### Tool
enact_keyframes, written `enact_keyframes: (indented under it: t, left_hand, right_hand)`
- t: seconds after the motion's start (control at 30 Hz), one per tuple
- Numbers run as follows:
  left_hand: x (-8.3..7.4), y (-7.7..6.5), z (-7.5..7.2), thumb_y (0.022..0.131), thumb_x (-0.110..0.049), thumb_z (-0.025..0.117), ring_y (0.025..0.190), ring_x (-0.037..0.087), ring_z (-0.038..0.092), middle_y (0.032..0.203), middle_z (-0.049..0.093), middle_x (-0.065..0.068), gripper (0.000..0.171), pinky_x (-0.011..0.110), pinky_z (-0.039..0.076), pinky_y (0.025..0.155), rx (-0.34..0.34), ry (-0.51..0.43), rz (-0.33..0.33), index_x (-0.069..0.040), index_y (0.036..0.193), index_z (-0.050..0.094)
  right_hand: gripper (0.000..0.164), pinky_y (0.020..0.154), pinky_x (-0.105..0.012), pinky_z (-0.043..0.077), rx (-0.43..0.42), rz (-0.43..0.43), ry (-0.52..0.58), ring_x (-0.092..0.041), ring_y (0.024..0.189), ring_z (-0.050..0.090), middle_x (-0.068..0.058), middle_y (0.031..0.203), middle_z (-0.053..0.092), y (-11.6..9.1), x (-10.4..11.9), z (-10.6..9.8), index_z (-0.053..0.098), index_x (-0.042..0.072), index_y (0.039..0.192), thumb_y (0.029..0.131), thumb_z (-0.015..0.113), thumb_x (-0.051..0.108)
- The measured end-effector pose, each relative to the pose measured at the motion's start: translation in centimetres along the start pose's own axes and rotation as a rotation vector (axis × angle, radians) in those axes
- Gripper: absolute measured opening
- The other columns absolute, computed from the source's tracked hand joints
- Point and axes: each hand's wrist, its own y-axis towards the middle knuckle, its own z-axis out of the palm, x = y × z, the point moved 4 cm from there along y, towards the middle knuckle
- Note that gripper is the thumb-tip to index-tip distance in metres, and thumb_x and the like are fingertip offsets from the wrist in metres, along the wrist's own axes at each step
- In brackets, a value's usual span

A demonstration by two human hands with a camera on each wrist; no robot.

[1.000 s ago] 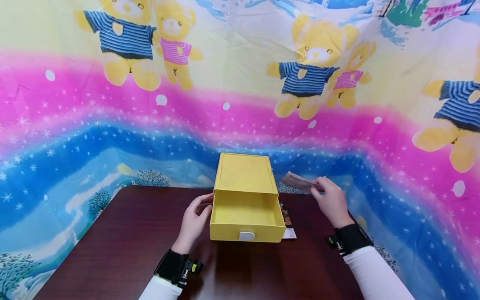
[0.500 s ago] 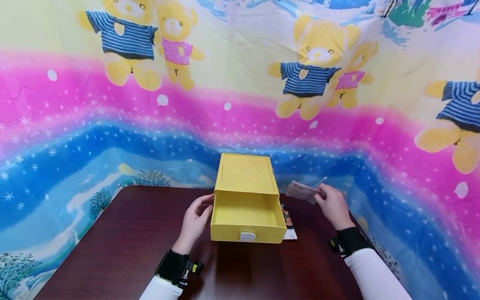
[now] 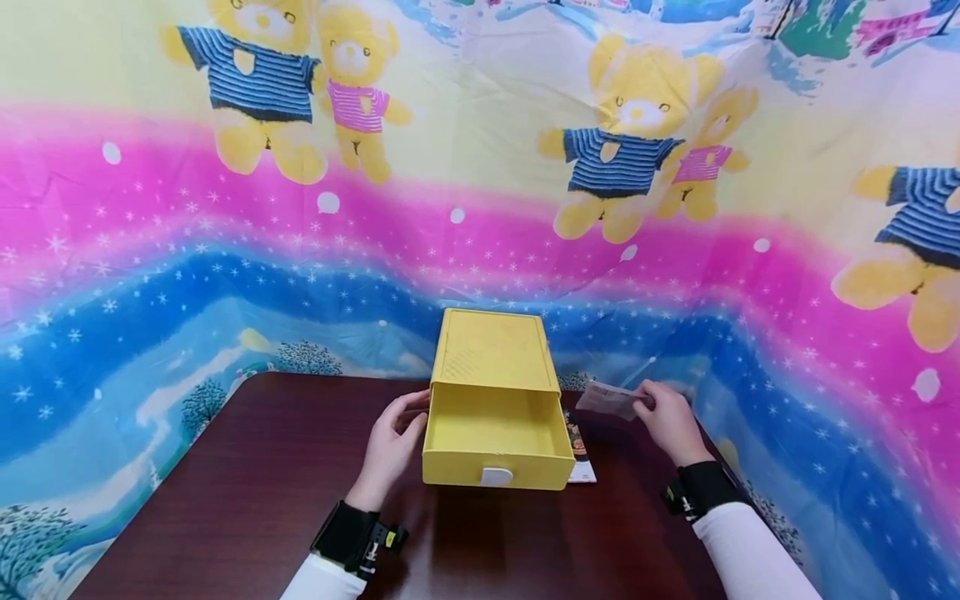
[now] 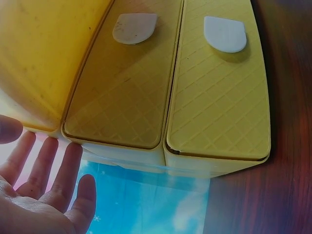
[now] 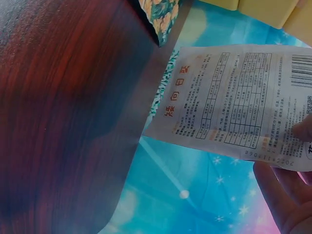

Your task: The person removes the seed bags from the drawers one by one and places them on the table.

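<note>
A yellow drawer unit (image 3: pixel 495 346) stands on the table with its top drawer (image 3: pixel 498 471) pulled out toward me; the drawer's inside shows bare. At the left side of the unit, my left hand (image 3: pixel 389 450) rests with fairly straight fingertips against it. In the left wrist view those fingers (image 4: pixel 63 180) meet the side of the pulled-out drawer. Right of the unit, my right hand (image 3: pixel 671 421) pinches a printed paper seed packet (image 3: pixel 607 400) by one end. The right wrist view shows the packet's back, with text, tables and a barcode. My right fingers are partly cut off there.
Two lower drawers (image 4: pixel 219 92) of the unit are closed, each with a white pull tab. Another packet with a floral print (image 3: pixel 577 450) lies on the dark wooden table (image 3: pixel 300 483), partly hidden by the unit. A cartoon-bear cloth (image 3: pixel 465 167) hangs behind the table.
My right hand has moved slightly down and to the right, lowering the seed packet beside the unit. My left hand keeps its place on the unit's side, and the drawer stays pulled out.
</note>
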Motion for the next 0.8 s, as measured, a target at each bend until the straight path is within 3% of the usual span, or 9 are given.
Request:
enact_keyframes:
  t: [0.07, 0.27, 0.47, 0.8]
  left_hand:
    - [-0.1, 0.0, 0.1, 0.102, -0.005, 0.061, 0.117, 0.030, 0.065, 0.134, 0.064, 0.012, 0.035, 0.038, 0.052, 0.097, 0.002, -0.002, 0.009, -0.009, 0.136, 0.063]
    - [-0.1, 0.0, 0.0, 0.102, -0.005, 0.060, 0.117, 0.029, 0.065, 0.134, 0.064, 0.011, 0.034, 0.040, 0.052, 0.099, 0.007, 0.006, 0.006, -0.010, 0.136, 0.064]
    - [-0.1, -0.1, -0.1, 0.103, -0.005, 0.059, 0.119, 0.029, 0.065, 0.134, 0.064, 0.010, 0.034, 0.043, 0.051, 0.100, 0.013, 0.006, 0.002, -0.011, 0.135, 0.064]
    - [-0.1, -0.1, 0.0, 0.103, -0.006, 0.059, 0.120, 0.029, 0.064, 0.135, 0.064, 0.011, 0.034, 0.047, 0.050, 0.103, 0.008, 0.005, -0.005, -0.011, 0.136, 0.064]
  right_hand:
    - [0.015, 0.069, -0.041, 0.042, 0.010, -0.001, 0.009, -0.024, 0.088, 0.057, -0.010, 0.101, 0.062, -0.1, -0.8, 0.4, 0.064, 0.017, 0.104, 0.105, 0.058, 0.031]
    - [0.007, 0.074, -0.042, 0.045, 0.087, 0.092, -0.074, -0.028, 0.090, 0.061, -0.012, 0.103, 0.065, -0.3, 0.8, -0.1, 0.065, 0.012, 0.103, 0.101, 0.059, 0.008]
    - [0.006, 0.073, -0.038, 0.043, 0.167, 0.148, -0.126, -0.022, 0.085, 0.057, -0.010, 0.103, 0.066, -0.5, 0.3, 0.0, 0.065, 0.009, 0.104, 0.100, 0.063, 0.007]
    - [0.008, 0.075, -0.043, 0.050, 0.238, 0.134, -0.095, -0.026, 0.088, 0.063, -0.011, 0.099, 0.069, -1.1, -0.5, 0.4, 0.069, 0.010, 0.099, 0.094, 0.068, 0.003]
